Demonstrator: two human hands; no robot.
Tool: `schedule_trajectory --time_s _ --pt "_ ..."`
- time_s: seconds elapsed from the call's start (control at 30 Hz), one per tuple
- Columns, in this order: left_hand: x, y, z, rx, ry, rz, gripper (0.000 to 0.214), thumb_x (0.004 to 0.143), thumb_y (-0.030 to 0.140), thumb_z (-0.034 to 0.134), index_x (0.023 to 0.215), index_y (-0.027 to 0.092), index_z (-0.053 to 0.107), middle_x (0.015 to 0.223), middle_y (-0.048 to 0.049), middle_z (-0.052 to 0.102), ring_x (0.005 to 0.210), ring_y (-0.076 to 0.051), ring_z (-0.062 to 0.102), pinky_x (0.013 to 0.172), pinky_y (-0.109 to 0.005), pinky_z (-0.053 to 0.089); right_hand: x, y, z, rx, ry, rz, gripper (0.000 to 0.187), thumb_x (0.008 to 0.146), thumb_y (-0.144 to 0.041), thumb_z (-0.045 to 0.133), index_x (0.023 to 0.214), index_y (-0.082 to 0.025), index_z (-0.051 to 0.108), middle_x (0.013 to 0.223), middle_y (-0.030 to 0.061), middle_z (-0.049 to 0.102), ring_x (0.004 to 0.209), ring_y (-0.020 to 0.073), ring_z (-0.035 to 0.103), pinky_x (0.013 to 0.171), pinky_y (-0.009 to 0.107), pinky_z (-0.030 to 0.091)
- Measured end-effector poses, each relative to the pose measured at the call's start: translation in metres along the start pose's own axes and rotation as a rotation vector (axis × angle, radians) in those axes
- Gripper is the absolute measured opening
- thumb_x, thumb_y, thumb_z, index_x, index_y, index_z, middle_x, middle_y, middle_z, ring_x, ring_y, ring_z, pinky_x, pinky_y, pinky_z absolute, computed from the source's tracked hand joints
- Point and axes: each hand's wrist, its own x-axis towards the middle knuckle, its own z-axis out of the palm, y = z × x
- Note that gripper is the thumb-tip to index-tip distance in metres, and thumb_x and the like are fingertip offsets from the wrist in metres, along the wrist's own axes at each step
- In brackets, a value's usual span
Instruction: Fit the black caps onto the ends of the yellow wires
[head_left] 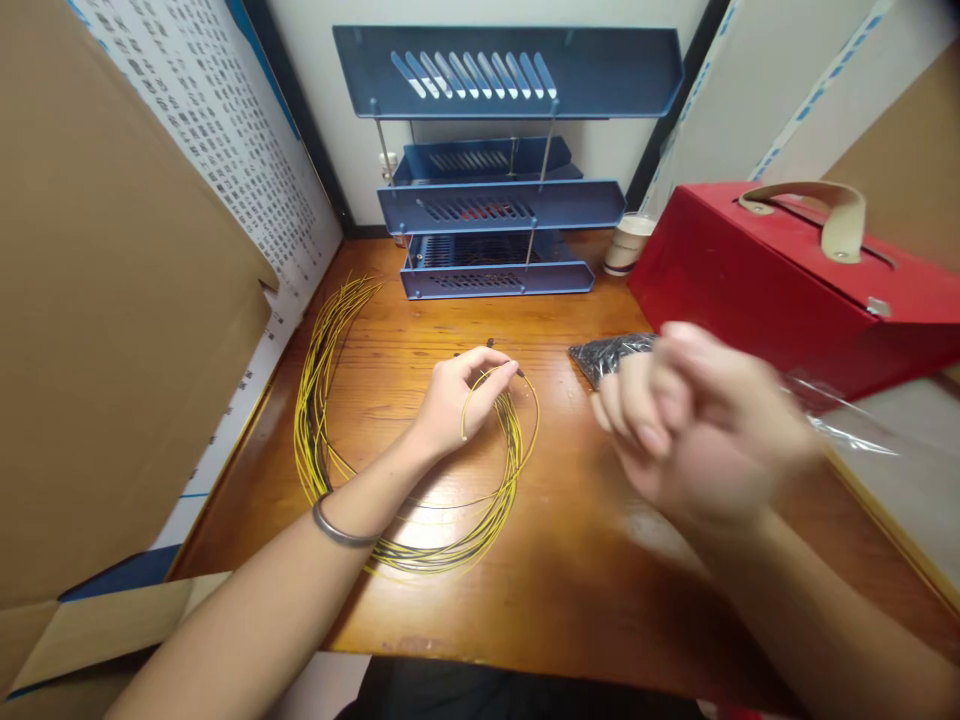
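**Left hand pinching yellow wire on a wooden desk, right hand blurred above it**

I see my left hand (454, 400) resting on a wooden desk (585, 560), fingers closed narrowly around the top of a coil of thin yellow wire (487, 500). The thumb and fingertips pinch one strand near its dark tip. The coil lies flat on the desk, looping under and around my left wrist, which wears a thin metal bangle (337, 528).

A second, looser bundle of yellow wires (319, 400) curves along the desk's left side, just beside the coil and near a cardboard wall (112, 300).

My right hand (690, 430) is raised above the desk to the right, well apart from the coil. It is blurred; the fingers look curled, but I cannot tell whether they hold anything.

Just behind it lies a clear plastic bag of small dark parts (611, 355), touching a red box (787, 280) with a tan handle. At the back stands a blue tiered paper tray (502, 200), with a paper cup (626, 245) beside it.
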Motion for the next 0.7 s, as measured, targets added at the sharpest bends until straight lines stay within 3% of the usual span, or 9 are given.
schedule_trajectory --time_s 0.1,0.23,0.4,0.57,0.7 --pt "0.001 0.000 -0.001 -0.013 0.011 0.005 0.023 0.090 0.038 0.066 0.084 0.017 0.071 0.085 -0.0045 0.076 0.079 -0.017 0.068 0.079 -0.028 0.051 0.018 0.056 0.000 0.063 0.078 0.134 0.044 0.084 -0.047 0.068 0.053 -0.023 0.048 0.039 -0.0069 0.030 0.034 0.0079 0.022 0.039 0.027 0.014" --pt "0.001 -0.002 0.000 -0.023 0.010 0.001 0.023 0.090 0.039 0.066 0.086 0.016 0.072 0.085 -0.0045 0.076 0.080 -0.017 0.069 0.080 -0.028 0.052 0.022 0.103 -0.003 -0.102 0.063 0.146 0.046 0.080 -0.063 0.070 0.065 -0.023 0.054 0.046 -0.0081 0.030 0.041 0.0086 0.024 0.042 0.026 0.017" --pt "0.001 -0.003 0.000 -0.018 0.006 -0.004 0.023 0.089 0.039 0.067 0.086 0.016 0.072 0.085 -0.0043 0.076 0.079 -0.016 0.068 0.079 -0.028 0.052 0.030 0.110 0.001 -0.130 0.122 0.118 0.047 0.087 -0.070 0.060 0.079 -0.023 0.059 0.049 -0.0091 0.030 0.042 0.0096 0.026 0.043 0.026 0.022" --pt "0.001 -0.005 0.000 -0.014 0.006 -0.009 0.023 0.090 0.038 0.067 0.087 0.016 0.072 0.085 -0.0042 0.076 0.079 -0.016 0.068 0.079 -0.027 0.051 0.030 0.109 0.005 -0.074 0.101 0.130 0.043 0.085 -0.063 0.068 0.078 -0.021 0.064 0.047 -0.0095 0.032 0.040 0.0076 0.025 0.041 0.025 0.020" --pt "0.002 -0.006 -0.001 -0.043 0.022 -0.016 0.022 0.090 0.038 0.067 0.088 0.016 0.072 0.078 -0.0024 0.074 0.075 -0.015 0.067 0.077 -0.026 0.052 0.027 0.101 0.001 -0.054 0.028 0.207 0.044 0.084 -0.063 0.067 0.083 -0.019 0.066 0.048 -0.0065 0.047 0.037 0.0087 0.038 0.040 0.024 0.027"
